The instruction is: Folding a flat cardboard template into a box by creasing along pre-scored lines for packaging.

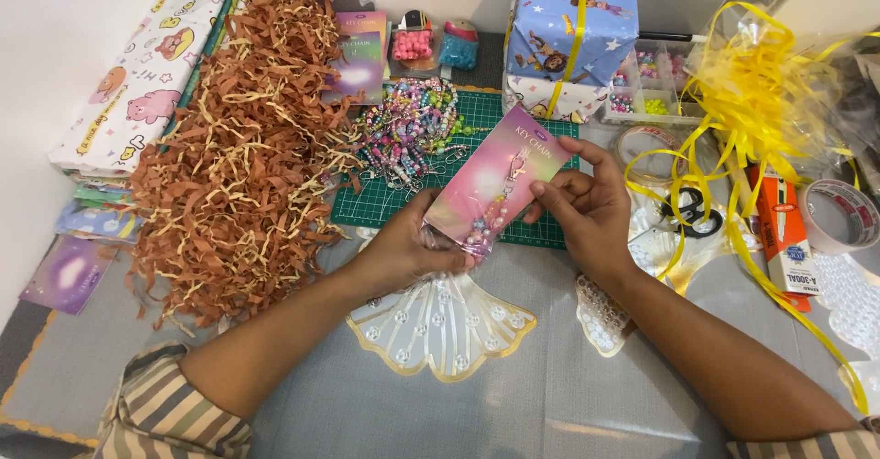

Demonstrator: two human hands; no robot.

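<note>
Both my hands hold one pink and purple card packet (500,176) with a beaded key chain on it, sleeved in clear plastic, above a green cutting mat (385,198). My left hand (408,243) grips its lower end. My right hand (587,204) pinches its right edge near the middle. Below the hands lies a clear fan-shaped bag with gold trim (440,326). A heap of beaded key chains (412,133) rests on the mat behind the packet.
A big pile of brown shredded paper (243,152) fills the left. A yellow ribbon bow (761,92), tape rolls (839,213), black scissors (692,211) and an orange box (779,234) lie right. A wrapped blue gift box (568,28) and bead trays (642,83) stand behind.
</note>
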